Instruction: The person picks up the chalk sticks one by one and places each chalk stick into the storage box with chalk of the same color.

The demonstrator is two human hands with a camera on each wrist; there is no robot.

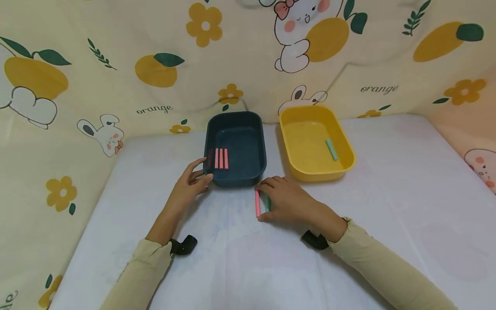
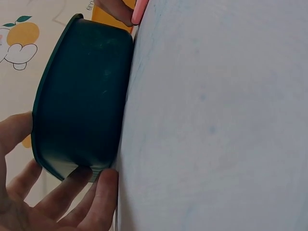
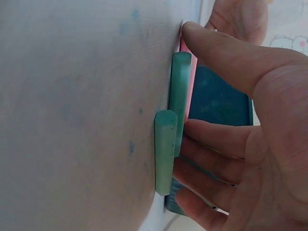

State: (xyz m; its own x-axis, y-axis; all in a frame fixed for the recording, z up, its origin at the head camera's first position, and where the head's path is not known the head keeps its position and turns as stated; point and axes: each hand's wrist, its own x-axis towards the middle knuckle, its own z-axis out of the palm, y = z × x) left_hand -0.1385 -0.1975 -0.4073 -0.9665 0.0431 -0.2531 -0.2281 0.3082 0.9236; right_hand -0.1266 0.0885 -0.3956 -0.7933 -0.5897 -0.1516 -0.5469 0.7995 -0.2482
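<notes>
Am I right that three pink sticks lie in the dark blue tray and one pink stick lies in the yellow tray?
Not quite. The dark blue tray does hold three pink sticks, but the single stick in the yellow tray is green, not pink, as the head view shows.

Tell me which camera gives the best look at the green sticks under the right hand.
The right wrist view: two green sticks lie on the table, plain to see beside a pink stick under the right hand. The head view shows only a green sliver beside that hand. The left wrist view shows none.
</notes>
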